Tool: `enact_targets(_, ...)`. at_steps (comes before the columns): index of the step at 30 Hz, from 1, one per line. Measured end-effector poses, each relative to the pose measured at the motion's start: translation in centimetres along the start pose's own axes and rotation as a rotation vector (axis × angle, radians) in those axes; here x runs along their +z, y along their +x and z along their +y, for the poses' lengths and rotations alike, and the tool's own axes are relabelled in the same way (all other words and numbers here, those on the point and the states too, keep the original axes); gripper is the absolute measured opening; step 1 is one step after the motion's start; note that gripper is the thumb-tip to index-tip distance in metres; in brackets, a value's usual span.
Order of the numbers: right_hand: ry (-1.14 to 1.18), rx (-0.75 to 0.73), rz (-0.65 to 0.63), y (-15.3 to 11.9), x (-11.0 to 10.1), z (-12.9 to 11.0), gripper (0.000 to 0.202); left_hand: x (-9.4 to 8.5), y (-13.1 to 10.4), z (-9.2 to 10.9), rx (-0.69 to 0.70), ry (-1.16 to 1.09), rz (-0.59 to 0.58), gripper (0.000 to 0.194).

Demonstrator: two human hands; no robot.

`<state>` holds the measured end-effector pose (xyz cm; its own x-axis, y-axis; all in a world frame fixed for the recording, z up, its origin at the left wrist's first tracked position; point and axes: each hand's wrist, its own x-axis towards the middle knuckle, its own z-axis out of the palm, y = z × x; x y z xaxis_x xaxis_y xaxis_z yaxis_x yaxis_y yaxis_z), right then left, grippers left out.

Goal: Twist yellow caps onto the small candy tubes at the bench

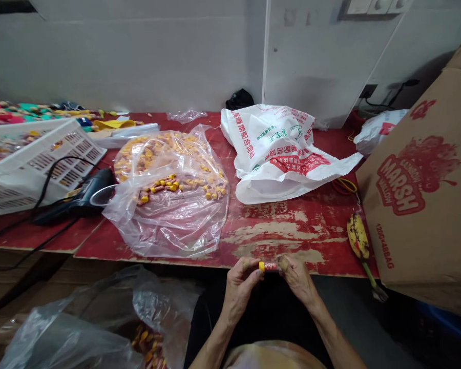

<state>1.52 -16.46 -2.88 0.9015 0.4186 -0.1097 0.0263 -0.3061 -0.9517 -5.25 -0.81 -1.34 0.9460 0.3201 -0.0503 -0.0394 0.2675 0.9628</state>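
Over the table's front edge, a small tube (269, 266) with a red printed body and a yellow end lies level between my two hands. My left hand (240, 289) pinches its yellow end between thumb and fingers. At the other end, my right hand (297, 282) is closed on the tube, and its fingertips hide that tip. Ahead and to the left, a clear plastic bag (176, 225) lies on the table with many similar yellow-ended tubes (161, 148) inside. More such pieces (151, 343) show in another clear bag (61, 328) below the table at lower left.
A white printed sack (276, 154) lies crumpled on the worn red table (292, 230). To the right are a spotted banana (357, 236) and a large cardboard box (426, 205). At left stand a white basket (77, 146) and a black corded tool (94, 192).
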Motion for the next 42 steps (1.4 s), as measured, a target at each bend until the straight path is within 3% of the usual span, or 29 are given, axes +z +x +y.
enact_targets(5,0.096,0.057,0.018,-0.1,0.9,0.0,0.046,-0.1,0.3,-0.4,-0.064,-0.092,-0.028,0.019)
enact_targets(11,0.429,0.141,-0.009,-0.7,1.8,-1.1,0.044,-0.4,-0.1,-0.4,-0.106,-0.216,-0.028,0.023)
enact_targets(18,0.221,0.014,-0.252,-2.5,3.8,-2.6,0.036,-0.3,-0.2,0.9,-0.138,-0.305,0.102,0.042)
enact_targets(25,0.034,-0.117,-0.384,-2.9,3.9,-4.1,0.026,-0.4,-0.4,0.6,-0.157,-0.185,0.110,0.044)
enact_targets(29,-0.231,-0.167,-0.212,-1.5,1.4,-4.1,0.026,-0.6,-0.1,0.0,-0.096,-0.104,0.180,0.042)
enact_targets(33,-0.827,-0.205,0.024,0.1,-2.1,-2.9,0.024,-0.8,0.1,0.1,-0.025,-0.020,0.286,0.038)
enact_targets(37,-1.236,-0.168,0.027,1.6,-3.3,-1.4,0.010,-0.9,0.3,0.4,-0.023,0.032,0.352,0.039)
enact_targets(42,-1.330,-0.200,0.016,2.4,-2.6,0.0,0.006,-1.1,1.0,-0.4,-0.026,0.074,0.353,0.038)
